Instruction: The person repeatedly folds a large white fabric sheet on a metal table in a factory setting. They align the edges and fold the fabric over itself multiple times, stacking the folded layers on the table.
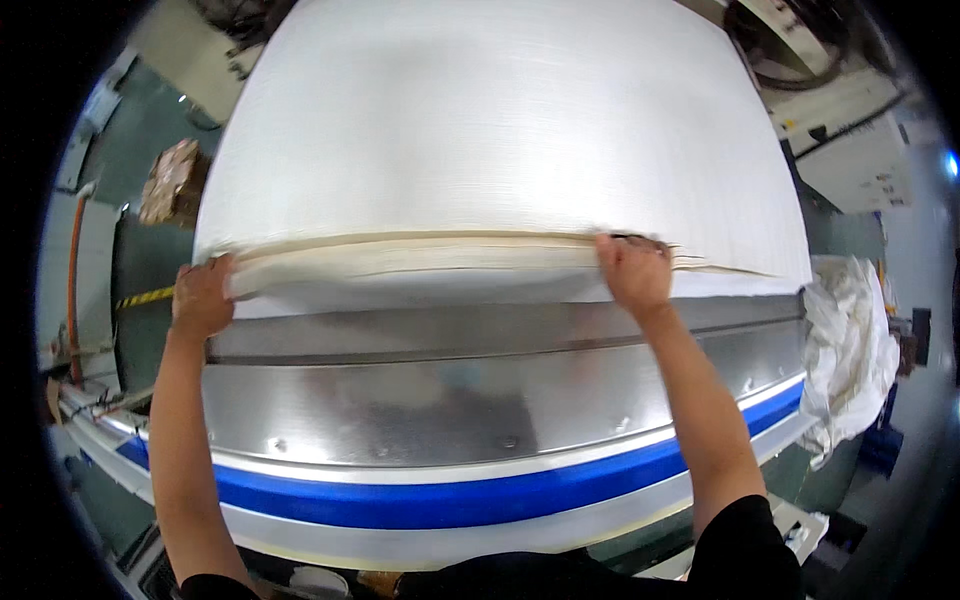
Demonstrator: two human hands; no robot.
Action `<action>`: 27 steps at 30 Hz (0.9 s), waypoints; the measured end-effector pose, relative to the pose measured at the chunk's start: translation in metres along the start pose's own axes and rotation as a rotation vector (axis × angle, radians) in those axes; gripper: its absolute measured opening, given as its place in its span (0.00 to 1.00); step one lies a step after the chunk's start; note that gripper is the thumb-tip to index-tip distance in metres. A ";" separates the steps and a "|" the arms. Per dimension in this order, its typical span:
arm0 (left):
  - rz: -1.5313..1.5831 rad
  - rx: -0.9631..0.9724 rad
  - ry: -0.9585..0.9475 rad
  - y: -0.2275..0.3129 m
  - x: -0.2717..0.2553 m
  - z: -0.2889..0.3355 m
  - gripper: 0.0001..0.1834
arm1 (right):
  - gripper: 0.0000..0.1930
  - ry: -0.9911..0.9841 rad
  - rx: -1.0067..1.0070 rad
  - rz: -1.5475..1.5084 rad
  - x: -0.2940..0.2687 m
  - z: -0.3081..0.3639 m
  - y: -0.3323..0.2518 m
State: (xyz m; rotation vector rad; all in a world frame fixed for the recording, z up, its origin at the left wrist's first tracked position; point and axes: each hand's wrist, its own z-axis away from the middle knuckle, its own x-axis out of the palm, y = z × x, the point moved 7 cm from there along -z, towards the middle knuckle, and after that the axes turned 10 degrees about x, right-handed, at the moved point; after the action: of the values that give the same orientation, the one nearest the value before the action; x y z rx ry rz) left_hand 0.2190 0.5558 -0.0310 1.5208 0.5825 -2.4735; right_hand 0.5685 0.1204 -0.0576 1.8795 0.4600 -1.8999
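Observation:
A broad layered stack of white sheets [480, 130], paper or cloth, I cannot tell which, covers the surface in front of me. Along its near edge several cream-coloured layers show, with a loose white layer [430, 291] beneath them. My left hand [204, 293] is closed on the left end of that edge. Right of the middle, my right hand [638, 272] is closed around the same edge, its thumb on the near side and its fingertips partly blurred on top.
A shiny metal ledge [400, 410] with a blue strip [420, 500] runs along the near side. Crumpled white sheeting [848, 345] hangs at the right end. A brown wrapped bundle [174, 182] stands at the left. Machine parts [800, 45] flank the far right corner.

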 end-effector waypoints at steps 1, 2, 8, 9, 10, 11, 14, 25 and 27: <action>-0.064 -0.006 -0.122 0.010 -0.003 -0.013 0.31 | 0.24 0.167 0.006 0.004 -0.006 0.001 0.047; -0.133 -0.025 -0.250 0.016 0.001 -0.023 0.32 | 0.25 0.119 0.026 0.005 -0.009 -0.001 0.086; -0.127 -0.013 0.062 -0.082 0.089 -0.030 0.18 | 0.33 0.032 0.228 0.018 0.010 -0.029 0.280; -0.136 0.048 0.014 -0.011 0.060 -0.067 0.17 | 0.33 -0.006 0.314 0.118 0.009 -0.014 0.337; -0.146 -0.053 -0.046 -0.026 0.063 -0.065 0.16 | 0.34 -0.026 0.337 0.143 0.010 -0.020 0.363; -0.158 -0.150 -0.112 -0.041 0.070 -0.064 0.15 | 0.36 -0.125 0.405 0.216 0.017 -0.027 0.386; -0.067 -0.298 -0.119 -0.061 0.078 -0.056 0.13 | 0.37 -0.118 0.366 0.195 0.018 -0.029 0.434; -0.121 -0.125 0.153 -0.145 0.139 -0.034 0.14 | 0.15 -0.452 0.376 0.324 0.038 -0.035 0.563; -0.329 -0.030 0.138 -0.146 0.134 -0.026 0.15 | 0.17 -0.457 0.475 0.461 0.041 -0.039 0.561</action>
State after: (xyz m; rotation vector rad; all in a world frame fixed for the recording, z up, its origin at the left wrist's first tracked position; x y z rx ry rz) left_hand 0.1271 0.7058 -0.1257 1.7140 0.9603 -2.5870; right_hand 0.8920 -0.3411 -0.0645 1.5333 -0.5635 -2.1208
